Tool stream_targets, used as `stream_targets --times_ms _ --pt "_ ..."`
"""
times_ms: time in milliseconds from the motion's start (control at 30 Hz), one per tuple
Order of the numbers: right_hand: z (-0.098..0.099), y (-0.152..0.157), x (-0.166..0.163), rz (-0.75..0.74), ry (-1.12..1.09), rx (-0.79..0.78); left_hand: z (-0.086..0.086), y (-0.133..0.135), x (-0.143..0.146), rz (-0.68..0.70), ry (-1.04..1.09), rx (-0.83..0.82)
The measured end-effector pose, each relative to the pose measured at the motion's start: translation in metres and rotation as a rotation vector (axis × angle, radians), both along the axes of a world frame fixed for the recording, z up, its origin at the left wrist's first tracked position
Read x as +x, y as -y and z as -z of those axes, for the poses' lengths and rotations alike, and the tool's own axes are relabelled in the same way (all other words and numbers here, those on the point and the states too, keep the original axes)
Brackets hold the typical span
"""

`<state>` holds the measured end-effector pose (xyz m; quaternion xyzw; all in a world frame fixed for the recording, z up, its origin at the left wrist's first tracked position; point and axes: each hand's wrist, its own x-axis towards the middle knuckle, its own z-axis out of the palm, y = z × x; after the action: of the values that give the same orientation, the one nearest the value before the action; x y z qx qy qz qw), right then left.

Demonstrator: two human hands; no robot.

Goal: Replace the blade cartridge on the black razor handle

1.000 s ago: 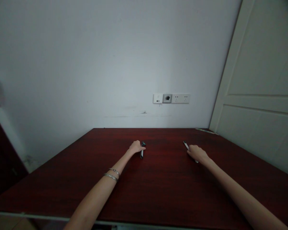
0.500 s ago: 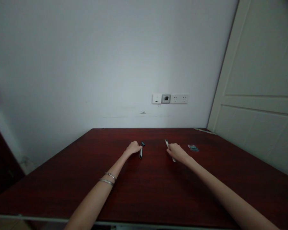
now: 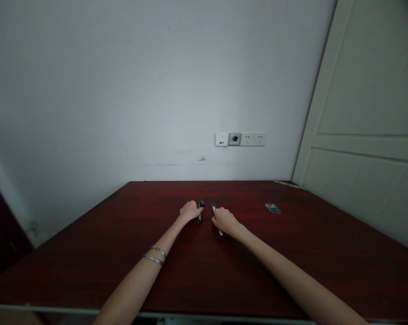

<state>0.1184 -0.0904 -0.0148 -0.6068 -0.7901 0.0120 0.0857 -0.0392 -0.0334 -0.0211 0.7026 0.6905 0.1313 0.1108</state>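
Note:
In the head view, my left hand [image 3: 190, 211] is closed round a razor [image 3: 199, 220], which has a dark green head at the far end and a white-and-black handle. To its right, my right hand [image 3: 227, 222] grips a slim white stick-like tool [image 3: 220, 233] with a dark far tip. My fingers cover the middle of this tool, and its exact kind cannot be made out. A narrow gap separates the two hands, low over the dark red table [image 3: 176, 271]. Right of my right hand lies a small clear packet [image 3: 273, 208] with dark green pieces inside.
A pale wall [image 3: 176, 90] rises behind the table, with a row of sockets [image 3: 253, 139] on it. A whitish panelled door [image 3: 366, 99] stands along the right side. A thin strip [image 3: 289, 184] lies at the back right corner.
My right hand has moved left with the white tool, much closer to my left hand. The left hand and razor have hardly shifted. The packet stays in place.

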Motion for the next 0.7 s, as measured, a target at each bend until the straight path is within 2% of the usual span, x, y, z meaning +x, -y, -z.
stream_targets --times_ms 300,433,567,700 --pt "0.005 -0.003 -0.004 0.024 -0.012 -0.044 0.002 -0.001 -0.001 0.005 0.017 0.008" --pt "0.0 -0.002 0.003 0.031 -0.033 -0.021 0.0 0.0 0.0 -0.012 0.023 -0.001" --pt "-0.012 -0.009 0.043 0.02 -0.122 0.086 -0.002 0.0 -0.002 -0.018 0.066 0.026" --pt "-0.014 -0.024 0.121 0.046 -0.268 0.112 -0.006 -0.004 -0.006 -0.064 0.115 0.064"
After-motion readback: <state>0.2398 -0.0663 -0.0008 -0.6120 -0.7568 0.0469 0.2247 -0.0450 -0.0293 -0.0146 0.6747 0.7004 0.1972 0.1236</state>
